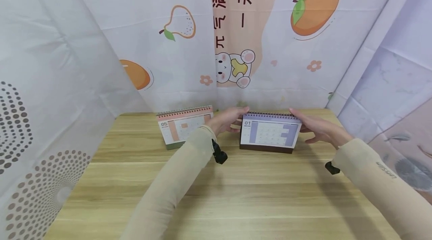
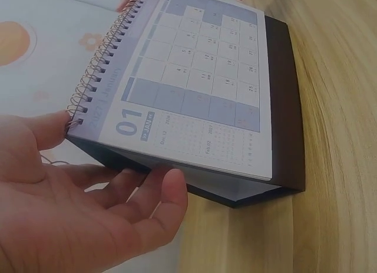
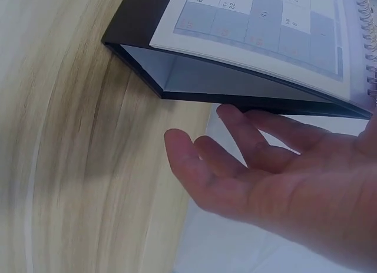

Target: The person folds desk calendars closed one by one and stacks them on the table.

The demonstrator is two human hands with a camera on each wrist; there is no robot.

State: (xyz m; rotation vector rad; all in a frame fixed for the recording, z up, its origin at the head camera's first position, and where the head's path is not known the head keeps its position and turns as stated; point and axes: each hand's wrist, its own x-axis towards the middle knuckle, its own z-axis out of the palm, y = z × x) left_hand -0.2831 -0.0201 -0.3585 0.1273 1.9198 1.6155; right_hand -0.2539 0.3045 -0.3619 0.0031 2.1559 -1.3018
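Observation:
A purple desk calendar (image 1: 271, 133), its page marked 01, stands tent-like on a dark base at the back of the table. At its left top corner my left hand (image 1: 227, 120) grips it, the thumb on the spiral binding and some fingers behind the back panel. My right hand (image 1: 318, 129) holds the right top corner, fingertips against the back panel in the right wrist view; its thumb is mostly cut off there. Left of it stands a pink desk calendar (image 1: 185, 125) marked 05 on a green base, partly hidden by my left hand and sleeve.
The wooden table (image 1: 236, 195) ends at the back against a printed curtain (image 1: 189, 63) with fruit drawings. White fabric hangs on the left side and another curtain on the right. Each wrist wears a black strap-mounted device (image 1: 220, 153).

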